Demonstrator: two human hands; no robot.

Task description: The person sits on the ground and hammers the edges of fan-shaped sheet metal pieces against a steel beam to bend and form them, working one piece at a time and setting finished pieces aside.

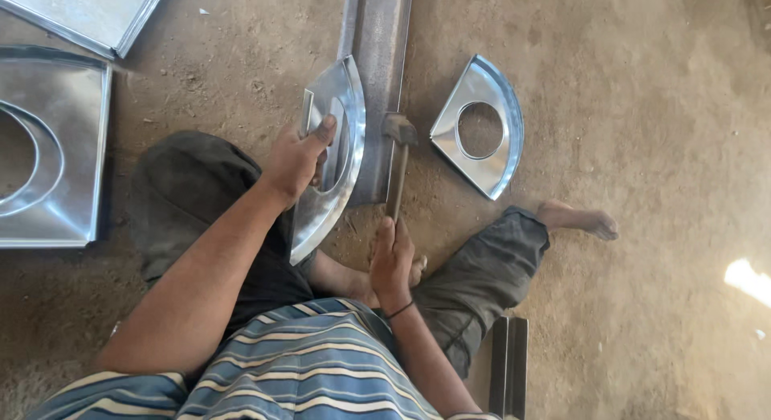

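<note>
Striped shirt [313, 364] nearest. I see left hand [295, 159] clamping curved sheet-metal piece [336, 147] on steel rail [377, 67]; right hand [391, 259] gripping hammer [397, 159]; flange half-formed, finished piece [479, 127] aside.

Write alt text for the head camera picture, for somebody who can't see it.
Seen from above, a person seated on a dirt floor holds a curved sheet-metal piece on edge against a steel bar with the left hand, while the right hand grips a hammer. A similar piece with a round hole lies to the right.
</note>
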